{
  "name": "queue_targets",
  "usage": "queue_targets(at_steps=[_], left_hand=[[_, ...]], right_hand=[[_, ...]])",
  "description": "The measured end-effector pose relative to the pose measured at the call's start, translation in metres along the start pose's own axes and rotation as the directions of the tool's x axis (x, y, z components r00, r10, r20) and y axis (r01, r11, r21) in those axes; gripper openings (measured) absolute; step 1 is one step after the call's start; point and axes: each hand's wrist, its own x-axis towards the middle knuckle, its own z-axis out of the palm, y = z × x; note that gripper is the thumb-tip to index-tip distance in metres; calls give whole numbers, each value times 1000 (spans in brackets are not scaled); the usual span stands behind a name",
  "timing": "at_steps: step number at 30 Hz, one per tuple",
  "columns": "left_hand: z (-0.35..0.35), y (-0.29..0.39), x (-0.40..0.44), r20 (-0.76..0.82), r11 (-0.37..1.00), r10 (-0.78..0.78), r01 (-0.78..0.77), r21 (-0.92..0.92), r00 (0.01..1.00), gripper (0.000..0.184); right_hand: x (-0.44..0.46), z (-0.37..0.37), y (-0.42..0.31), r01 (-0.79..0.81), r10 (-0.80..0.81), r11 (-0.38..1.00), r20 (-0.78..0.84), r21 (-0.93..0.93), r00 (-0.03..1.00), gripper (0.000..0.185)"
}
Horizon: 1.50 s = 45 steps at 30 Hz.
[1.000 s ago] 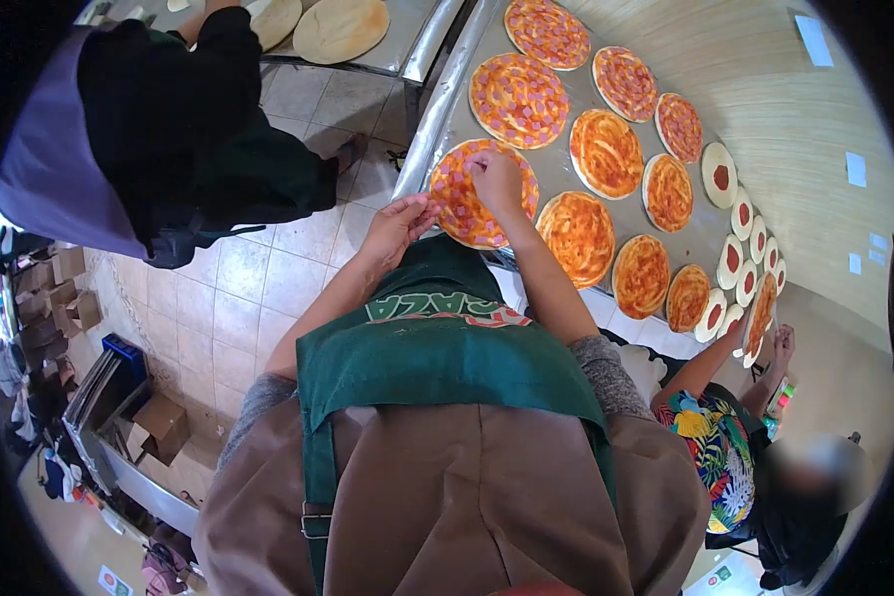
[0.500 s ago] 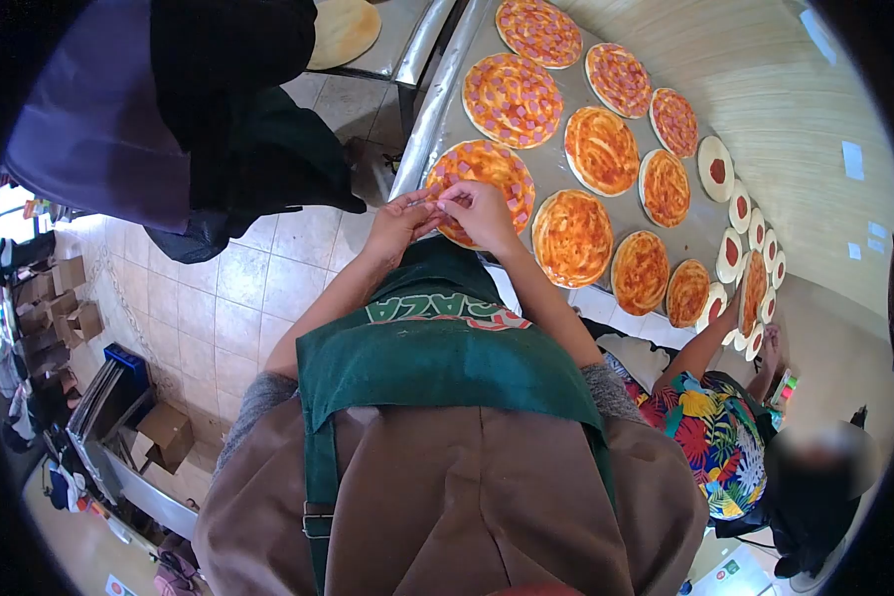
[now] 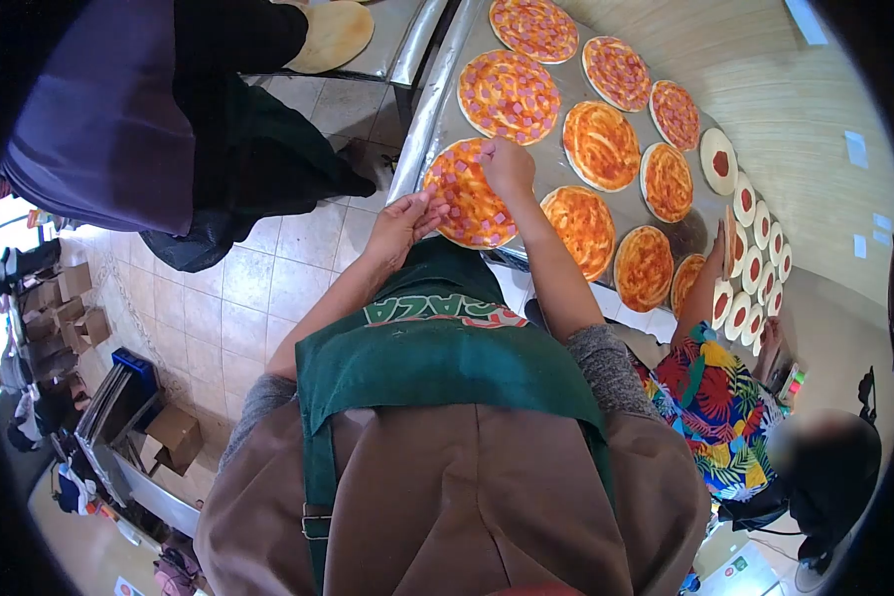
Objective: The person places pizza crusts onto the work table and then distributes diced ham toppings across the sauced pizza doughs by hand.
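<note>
A pizza (image 3: 469, 214) with red sauce and scattered pink ham cubes lies at the table's near left corner. My right hand (image 3: 509, 169) is over its upper right edge, fingers curled together; what they pinch is hidden. At the pizza's left edge, my left hand (image 3: 407, 221) is cupped with its fingers bent together, and its contents are too small to make out. Just beyond is another ham-topped pizza (image 3: 510, 97). To the right of my right forearm lies a pizza with sauce only (image 3: 578, 233).
More pizzas, such as a sauced one (image 3: 601, 146), cover the metal table (image 3: 445, 124). Small rounds with red centres (image 3: 718, 161) stand at the far right. A co-worker in a flowered shirt (image 3: 710, 407) reaches in at right. Another person (image 3: 99, 129) stands at left.
My hands have parted: the right moved up and right across the pizza, while the left stayed by its edge. The co-worker at right has lifted and tilted a sauced pizza near the small rounds.
</note>
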Motion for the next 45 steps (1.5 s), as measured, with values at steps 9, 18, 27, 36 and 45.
queue_targets(at_steps=[9,18,27,36,45], left_hand=[[1,8,4,14,998,-25,25,-61,1000,42],[10,3,12,32,998,-69,69,8,997,40],[11,8,7,20,996,-86,86,6,996,45],[13,10,1,42,991,-43,48,-122,998,46],[7,-5,13,51,990,-52,59,-127,997,49]], right_hand=[[-52,-28,-44,378,-394,851,-32,364,918,9],[-56,-29,-24,66,-201,821,178,568,963,20],[-12,-16,31,-336,308,861,135,381,942,24],[-24,-25,6,41,-21,995,-205,95,978,15],[-79,-33,-28,369,-395,901,81,228,915,17]])
